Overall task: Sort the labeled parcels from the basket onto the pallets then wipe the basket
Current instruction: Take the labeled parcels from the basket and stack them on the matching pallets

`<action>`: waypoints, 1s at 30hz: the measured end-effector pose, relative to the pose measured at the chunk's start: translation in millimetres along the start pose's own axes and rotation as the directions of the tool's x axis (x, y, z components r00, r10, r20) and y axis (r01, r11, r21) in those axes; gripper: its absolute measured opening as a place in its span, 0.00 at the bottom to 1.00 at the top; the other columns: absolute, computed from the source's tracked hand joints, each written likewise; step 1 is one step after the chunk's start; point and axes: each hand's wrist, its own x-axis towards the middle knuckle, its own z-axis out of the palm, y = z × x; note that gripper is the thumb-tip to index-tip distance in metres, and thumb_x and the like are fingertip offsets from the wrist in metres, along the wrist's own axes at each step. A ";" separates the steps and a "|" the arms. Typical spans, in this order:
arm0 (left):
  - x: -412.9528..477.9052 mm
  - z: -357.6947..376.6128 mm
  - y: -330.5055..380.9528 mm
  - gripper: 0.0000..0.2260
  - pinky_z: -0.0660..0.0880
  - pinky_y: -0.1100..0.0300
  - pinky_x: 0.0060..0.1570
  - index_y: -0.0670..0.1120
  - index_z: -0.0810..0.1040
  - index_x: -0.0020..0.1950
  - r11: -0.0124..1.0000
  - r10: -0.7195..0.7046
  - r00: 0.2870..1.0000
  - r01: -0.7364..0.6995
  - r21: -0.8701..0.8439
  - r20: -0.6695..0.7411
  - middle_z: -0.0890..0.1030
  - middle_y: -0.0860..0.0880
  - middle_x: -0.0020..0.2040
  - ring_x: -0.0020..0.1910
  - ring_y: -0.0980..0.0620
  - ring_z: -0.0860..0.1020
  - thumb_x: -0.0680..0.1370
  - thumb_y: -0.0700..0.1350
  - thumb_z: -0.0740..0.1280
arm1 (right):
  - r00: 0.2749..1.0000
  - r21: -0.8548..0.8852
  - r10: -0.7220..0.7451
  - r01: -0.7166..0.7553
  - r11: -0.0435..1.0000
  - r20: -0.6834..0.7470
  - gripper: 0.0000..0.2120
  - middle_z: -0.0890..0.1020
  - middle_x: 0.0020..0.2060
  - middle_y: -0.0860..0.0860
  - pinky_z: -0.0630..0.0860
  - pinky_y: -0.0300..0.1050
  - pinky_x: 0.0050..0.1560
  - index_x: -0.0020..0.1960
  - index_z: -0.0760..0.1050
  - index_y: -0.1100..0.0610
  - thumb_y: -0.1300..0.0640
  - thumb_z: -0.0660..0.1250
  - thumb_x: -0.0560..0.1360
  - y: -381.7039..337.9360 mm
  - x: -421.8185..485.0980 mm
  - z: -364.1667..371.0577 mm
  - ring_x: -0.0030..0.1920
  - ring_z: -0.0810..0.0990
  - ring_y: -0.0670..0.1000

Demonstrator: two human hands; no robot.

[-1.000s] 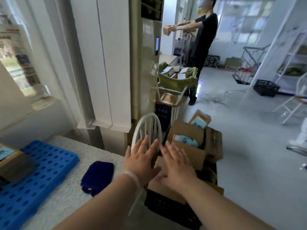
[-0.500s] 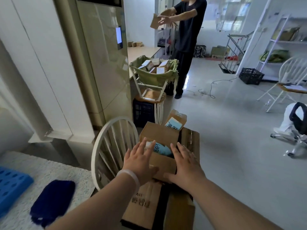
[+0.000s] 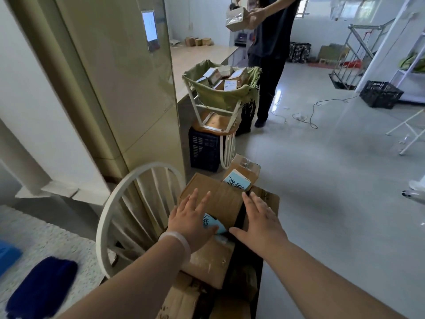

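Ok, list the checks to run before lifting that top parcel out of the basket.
1. Grip on top parcel: left hand lies flat on it, right hand flat at its right edge, neither curled round it. Not ok.
2. Label readable: blue label half covered by the left hand. Not ok.
3. Pallet space: only a blue pallet corner shows. Cannot tell.
4. Swing path left: white chair back stands close beside the parcel. Not ok.
5. Cloth for wiping: dark blue cloth lies on the counter. Ok.
6. Other person: stands well back, holding a box. Ok.
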 end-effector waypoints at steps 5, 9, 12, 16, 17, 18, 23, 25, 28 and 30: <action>48.8 -6.3 27.3 0.38 0.48 0.45 0.77 0.60 0.37 0.78 0.999 0.035 0.999 -0.035 0.028 -0.005 0.38 0.52 0.80 0.79 0.47 0.44 0.78 0.64 0.58 | 0.997 0.060 0.074 -0.071 0.996 -0.035 0.47 0.43 0.80 0.49 0.49 0.52 0.77 0.80 0.38 0.46 0.36 0.65 0.75 28.3 45.1 -20.1 0.79 0.45 0.53; 90.8 -11.7 44.2 0.38 0.49 0.45 0.77 0.61 0.37 0.78 0.999 0.028 1.000 -0.028 -0.016 0.009 0.40 0.53 0.80 0.79 0.46 0.45 0.78 0.63 0.59 | 0.995 0.102 0.101 -0.099 0.990 -0.019 0.46 0.43 0.80 0.49 0.50 0.53 0.76 0.80 0.37 0.45 0.37 0.65 0.75 46.1 77.1 -26.7 0.79 0.46 0.54; 120.0 -8.7 56.4 0.38 0.50 0.44 0.76 0.60 0.39 0.79 0.997 0.075 0.997 -0.075 -0.032 -0.020 0.42 0.51 0.81 0.79 0.46 0.46 0.78 0.62 0.62 | 0.993 0.112 0.114 -0.110 0.988 -0.029 0.47 0.43 0.80 0.49 0.51 0.53 0.77 0.80 0.38 0.45 0.37 0.66 0.75 55.5 102.4 -28.1 0.79 0.46 0.54; 158.7 2.7 58.4 0.40 0.51 0.46 0.76 0.62 0.38 0.78 0.997 0.036 0.999 -0.037 -0.069 -0.013 0.43 0.53 0.81 0.79 0.48 0.47 0.77 0.63 0.63 | 0.994 0.119 0.107 -0.104 0.987 -0.018 0.48 0.42 0.80 0.48 0.51 0.55 0.77 0.80 0.38 0.45 0.37 0.67 0.74 65.3 140.3 -25.6 0.79 0.46 0.54; 166.7 6.1 57.0 0.41 0.52 0.46 0.76 0.62 0.36 0.77 0.997 0.032 0.999 -0.033 -0.072 -0.006 0.43 0.53 0.81 0.79 0.48 0.47 0.77 0.63 0.63 | 0.995 0.119 0.103 -0.100 0.988 -0.018 0.48 0.42 0.80 0.48 0.51 0.55 0.78 0.80 0.38 0.45 0.37 0.67 0.74 67.1 149.3 -25.3 0.79 0.45 0.54; 174.0 9.9 55.3 0.41 0.53 0.46 0.76 0.62 0.36 0.77 0.997 0.038 0.999 -0.038 -0.073 0.001 0.43 0.53 0.81 0.79 0.48 0.48 0.77 0.62 0.64 | 0.995 0.121 0.098 -0.095 0.988 -0.019 0.48 0.42 0.80 0.49 0.51 0.55 0.78 0.80 0.39 0.45 0.37 0.68 0.74 68.7 157.9 -25.4 0.79 0.45 0.54; 189.7 22.5 52.5 0.40 0.63 0.46 0.72 0.62 0.36 0.77 0.986 0.087 0.996 -0.086 -0.141 0.004 0.46 0.55 0.81 0.77 0.49 0.57 0.78 0.56 0.64 | 0.998 0.120 0.052 -0.054 0.991 0.023 0.49 0.42 0.80 0.48 0.50 0.55 0.77 0.79 0.38 0.44 0.38 0.69 0.73 75.8 190.0 -19.8 0.79 0.44 0.53; 189.4 26.1 52.8 0.40 0.65 0.48 0.71 0.62 0.37 0.77 0.976 0.099 0.994 -0.105 -0.190 -0.036 0.48 0.55 0.80 0.77 0.49 0.59 0.79 0.54 0.64 | 0.998 0.142 0.030 -0.036 0.989 0.047 0.49 0.44 0.80 0.49 0.50 0.55 0.77 0.79 0.39 0.44 0.40 0.70 0.73 77.9 197.5 -14.7 0.79 0.45 0.52; 188.8 30.1 49.7 0.40 0.64 0.52 0.70 0.64 0.37 0.77 0.963 0.105 0.993 -0.116 -0.245 -0.060 0.49 0.56 0.80 0.76 0.50 0.60 0.79 0.52 0.65 | 0.999 0.223 0.034 -0.035 0.974 0.006 0.45 0.53 0.78 0.49 0.60 0.55 0.75 0.79 0.46 0.44 0.43 0.72 0.73 78.3 204.0 -10.5 0.77 0.56 0.54; 188.6 30.4 47.0 0.40 0.65 0.52 0.70 0.65 0.37 0.76 0.954 0.106 0.992 -0.120 -0.275 -0.066 0.49 0.57 0.80 0.75 0.51 0.63 0.78 0.50 0.65 | 0.999 0.245 0.020 -0.009 0.969 -0.042 0.43 0.59 0.75 0.50 0.66 0.53 0.71 0.79 0.51 0.45 0.45 0.72 0.73 76.4 205.0 -12.3 0.73 0.63 0.53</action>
